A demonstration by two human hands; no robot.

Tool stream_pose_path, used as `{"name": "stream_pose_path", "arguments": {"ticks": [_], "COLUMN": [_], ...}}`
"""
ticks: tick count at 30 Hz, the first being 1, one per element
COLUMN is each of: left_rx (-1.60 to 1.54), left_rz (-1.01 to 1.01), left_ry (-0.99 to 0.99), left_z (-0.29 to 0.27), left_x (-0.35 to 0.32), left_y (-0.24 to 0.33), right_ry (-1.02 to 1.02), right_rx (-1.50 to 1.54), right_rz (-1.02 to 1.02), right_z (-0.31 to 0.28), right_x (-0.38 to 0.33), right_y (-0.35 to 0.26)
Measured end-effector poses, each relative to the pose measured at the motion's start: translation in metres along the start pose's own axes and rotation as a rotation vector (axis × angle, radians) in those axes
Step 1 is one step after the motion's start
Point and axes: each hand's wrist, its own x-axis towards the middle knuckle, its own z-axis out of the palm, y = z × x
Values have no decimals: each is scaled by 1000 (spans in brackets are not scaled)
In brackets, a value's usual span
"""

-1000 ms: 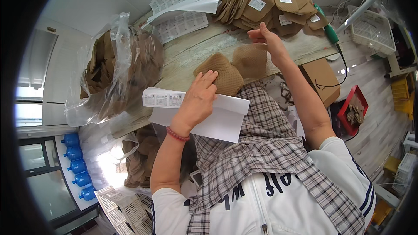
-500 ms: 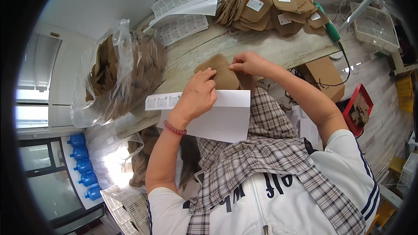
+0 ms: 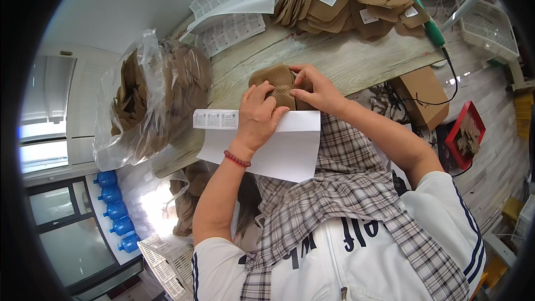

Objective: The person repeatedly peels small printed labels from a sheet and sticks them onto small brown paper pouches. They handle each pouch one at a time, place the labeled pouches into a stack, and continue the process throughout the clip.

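Observation:
A brown textured pad [image 3: 272,77] lies at the table's near edge. My left hand [image 3: 255,114] rests over its lower left part with fingers spread and thumb stretched to the right. My right hand [image 3: 317,90] pinches the pad's right side between thumb and fingers. A white sheet [image 3: 267,150] with a printed label strip along its upper edge hangs under my left hand, over my lap and the checked apron [image 3: 334,195]. Whether a label sits under my fingertips is hidden.
More brown pads [image 3: 329,5], some with white labels, are heaped at the back right beside a green corded tool [image 3: 434,34]. Label sheets [image 3: 228,17] lie at the back left. A clear bag [image 3: 159,89] of brown pieces stands left. A red tray [image 3: 468,134] sits right.
My right hand has shifted and turned, its thumb now lower on the pad. My left hand has moved slightly right, its thumb stretching out further.

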Motion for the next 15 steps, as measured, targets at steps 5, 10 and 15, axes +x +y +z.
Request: {"name": "stream_pose_path", "arguments": {"ticks": [5, 10, 15], "left_rx": [-55, -39, -13], "left_rz": [-54, -50, -29], "left_ry": [-30, -125, -145], "left_z": [0, 0, 1], "left_x": [3, 7, 9], "left_y": [-1, -5, -5], "right_ry": [-57, -134, -217], "right_rx": [-129, -245, -50], "right_rz": [212, 354, 585], "right_z": [-2, -6, -13], "right_x": [-3, -4, 6], "right_y": [-11, -23, -23]}}
